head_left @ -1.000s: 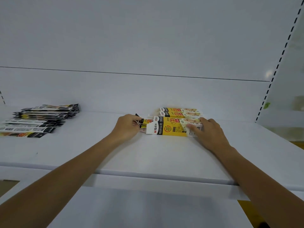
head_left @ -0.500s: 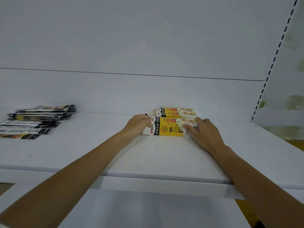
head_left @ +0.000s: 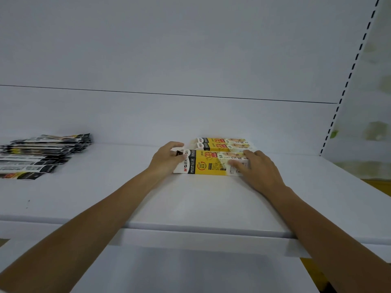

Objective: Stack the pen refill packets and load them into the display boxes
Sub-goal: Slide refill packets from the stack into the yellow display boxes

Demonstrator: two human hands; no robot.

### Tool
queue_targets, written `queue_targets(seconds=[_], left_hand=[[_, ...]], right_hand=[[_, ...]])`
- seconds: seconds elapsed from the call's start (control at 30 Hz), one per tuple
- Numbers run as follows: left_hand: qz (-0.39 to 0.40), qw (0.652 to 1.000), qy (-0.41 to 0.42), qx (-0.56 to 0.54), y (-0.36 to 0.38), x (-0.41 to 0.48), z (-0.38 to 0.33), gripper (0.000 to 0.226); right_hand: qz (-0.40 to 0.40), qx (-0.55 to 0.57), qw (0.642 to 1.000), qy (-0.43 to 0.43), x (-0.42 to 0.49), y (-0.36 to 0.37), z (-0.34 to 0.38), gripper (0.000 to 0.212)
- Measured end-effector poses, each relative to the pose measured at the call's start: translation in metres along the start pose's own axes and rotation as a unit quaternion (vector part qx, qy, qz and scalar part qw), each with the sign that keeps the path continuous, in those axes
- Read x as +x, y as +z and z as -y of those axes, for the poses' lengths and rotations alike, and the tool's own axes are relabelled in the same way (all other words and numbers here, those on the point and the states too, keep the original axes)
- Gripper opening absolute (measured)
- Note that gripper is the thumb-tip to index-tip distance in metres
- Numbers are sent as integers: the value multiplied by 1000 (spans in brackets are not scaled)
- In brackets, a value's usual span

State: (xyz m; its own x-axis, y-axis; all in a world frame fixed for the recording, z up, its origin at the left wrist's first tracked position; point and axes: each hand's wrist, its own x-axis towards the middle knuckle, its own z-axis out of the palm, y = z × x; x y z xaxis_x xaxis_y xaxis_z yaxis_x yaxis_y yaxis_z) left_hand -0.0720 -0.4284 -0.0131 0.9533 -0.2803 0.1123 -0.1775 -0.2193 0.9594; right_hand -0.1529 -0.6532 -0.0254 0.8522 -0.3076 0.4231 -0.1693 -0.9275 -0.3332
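Observation:
A yellow and white display box lies on its side on the white shelf. My left hand presses against its left end, where a dark packet tip pokes out between my fingers. My right hand lies flat on the box's right end, holding it down. Two more yellow display boxes lie just behind it, near the back wall. A loose pile of black and white pen refill packets rests at the far left of the shelf.
The shelf's front edge runs across below my forearms, with a lower white shelf beneath. A slotted upright stands at the right, beyond which the shelf ends.
My left hand has pushed the packets to the right into the front box's open end; only a dark tip still shows. My right hand has stayed on the box's right end.

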Motion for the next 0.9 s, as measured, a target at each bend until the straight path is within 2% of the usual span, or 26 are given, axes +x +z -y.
queue_targets(seconds=[0.13,0.2,0.3,0.4,0.57,0.63,0.77,0.9], left_hand=[[-58,997,-16,-46,-6,-1,4,42],[-69,997,-11,-29,-7,0,4,33],[-44,999,-15,-27,-6,0,4,1],[-59,998,-12,-37,-5,5,7,10],[-161,987,16,9,-1,8,6,16],[-150,987,40,38,2,6,7,10],[-76,992,47,92,2,-1,9,23],[-4,996,-2,84,4,-1,8,34]], right_hand=[[-8,8,1000,1,0,1,-1,60],[-10,9,1000,0,0,0,0,59],[-4,10,1000,3,0,0,-1,60],[-2,11,1000,4,0,1,-1,61],[1,14,1000,5,0,1,-2,62],[1,18,1000,7,1,1,-2,63],[0,20,1000,14,2,2,-5,60],[4,28,999,16,3,3,-8,56]])
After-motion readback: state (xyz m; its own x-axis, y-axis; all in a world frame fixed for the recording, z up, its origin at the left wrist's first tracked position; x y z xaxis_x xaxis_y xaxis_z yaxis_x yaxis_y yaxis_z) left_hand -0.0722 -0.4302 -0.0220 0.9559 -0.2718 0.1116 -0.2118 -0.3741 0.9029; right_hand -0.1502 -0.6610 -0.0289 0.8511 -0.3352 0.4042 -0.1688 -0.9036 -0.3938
